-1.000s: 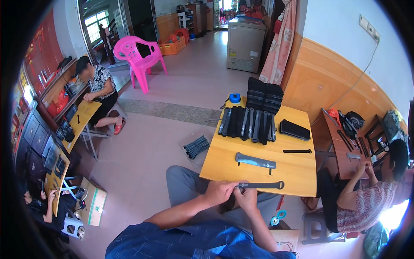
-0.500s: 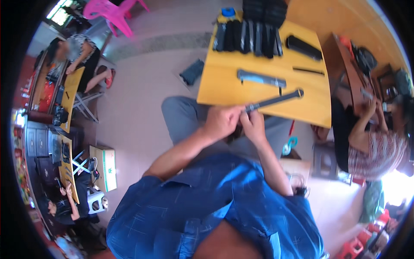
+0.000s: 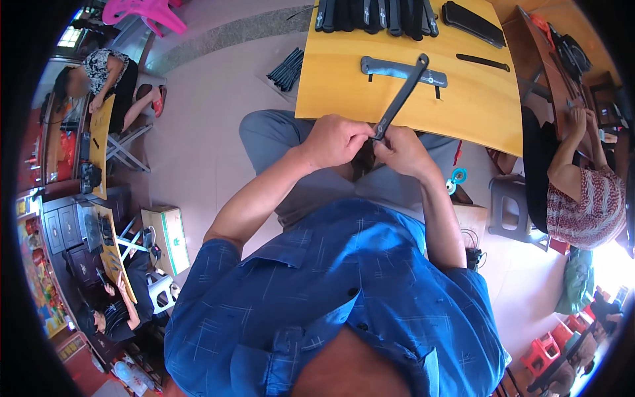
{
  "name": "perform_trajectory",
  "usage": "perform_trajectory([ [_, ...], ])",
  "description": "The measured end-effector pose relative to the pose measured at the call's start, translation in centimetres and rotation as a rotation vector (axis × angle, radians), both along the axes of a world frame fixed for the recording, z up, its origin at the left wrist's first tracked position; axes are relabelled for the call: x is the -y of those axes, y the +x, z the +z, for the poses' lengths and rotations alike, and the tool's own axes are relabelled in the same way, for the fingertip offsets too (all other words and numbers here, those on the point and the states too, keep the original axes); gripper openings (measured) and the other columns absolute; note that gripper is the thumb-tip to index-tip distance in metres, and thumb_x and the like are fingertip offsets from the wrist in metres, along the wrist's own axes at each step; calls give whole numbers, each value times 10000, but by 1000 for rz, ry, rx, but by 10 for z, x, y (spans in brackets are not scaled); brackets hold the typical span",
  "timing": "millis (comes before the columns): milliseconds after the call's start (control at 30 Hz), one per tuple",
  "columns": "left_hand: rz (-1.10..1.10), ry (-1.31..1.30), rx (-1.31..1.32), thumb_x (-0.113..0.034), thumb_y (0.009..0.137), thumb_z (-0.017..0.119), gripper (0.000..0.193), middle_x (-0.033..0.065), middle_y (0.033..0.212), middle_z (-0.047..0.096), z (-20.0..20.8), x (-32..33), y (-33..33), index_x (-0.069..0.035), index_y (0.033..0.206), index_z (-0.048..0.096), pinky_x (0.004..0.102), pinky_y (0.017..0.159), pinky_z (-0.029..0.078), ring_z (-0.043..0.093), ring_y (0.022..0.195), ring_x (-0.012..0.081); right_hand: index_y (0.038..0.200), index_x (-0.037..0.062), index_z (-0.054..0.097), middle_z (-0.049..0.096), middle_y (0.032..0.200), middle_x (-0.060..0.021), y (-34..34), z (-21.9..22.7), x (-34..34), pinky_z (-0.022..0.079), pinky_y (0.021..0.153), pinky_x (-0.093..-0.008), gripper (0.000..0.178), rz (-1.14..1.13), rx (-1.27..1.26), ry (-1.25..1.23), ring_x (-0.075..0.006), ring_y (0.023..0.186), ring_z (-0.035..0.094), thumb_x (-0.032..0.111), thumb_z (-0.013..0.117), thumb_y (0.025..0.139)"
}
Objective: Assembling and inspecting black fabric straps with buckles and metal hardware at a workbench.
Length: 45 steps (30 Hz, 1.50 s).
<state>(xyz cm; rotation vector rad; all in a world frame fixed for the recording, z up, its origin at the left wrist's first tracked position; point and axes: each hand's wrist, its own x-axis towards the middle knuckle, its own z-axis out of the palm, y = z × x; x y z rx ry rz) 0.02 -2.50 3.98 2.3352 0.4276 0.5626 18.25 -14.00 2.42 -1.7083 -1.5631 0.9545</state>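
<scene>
In front of me, my left hand (image 3: 337,140) pinches the near end of a dark, flat strap (image 3: 402,96) between thumb and fingers. My right hand (image 3: 405,153) is closed on the same end, right beside the left. The strap slants up and away over the table's near edge, and its rounded far end has a hole. Beyond it on the yellow table (image 3: 344,102) lies a grey strip-shaped piece (image 3: 387,67) with white print and two black tabs. The strap's far end overlaps this piece in the view. What my fingertips cover is hidden.
Several black and grey bundles (image 3: 377,16) line the table's far side. Near its right edge lie a black case (image 3: 473,23) and a thin black strap (image 3: 483,62). Dark strips (image 3: 286,69) rest on something low at left. Other people work at tables on both sides.
The strap has swung from pointing rightward to pointing more steeply away from me. My right hand has turned and shifted right. The whole view has moved, with the table higher in it.
</scene>
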Motion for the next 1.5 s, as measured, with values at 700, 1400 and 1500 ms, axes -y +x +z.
perform_trajectory([
  [700,-103,-494,-41,-122,901,738,169,59,838,755,9,-9,11,-22,1036,754,290,708,567,679,759,89,989,-13,690,706,792,-62,-12,0,15,569,664,-266,306,-328,-523,-68,-118,709,683,156,450,1074],
  [1400,-328,17,18,-83,790,683,154,76,604,603,58,-15,-2,-100,683,573,371,493,441,615,540,288,872,41,622,630,652,-76,-10,50,28,499,612,-357,288,81,-310,50,-198,629,656,191,486,1076],
  [1500,-469,-187,-118,-93,816,690,176,57,572,549,55,-35,-12,-78,686,572,339,490,390,553,498,216,872,52,609,606,635,-88,5,50,27,494,615,-390,275,301,-156,93,-246,616,645,208,494,1067],
])
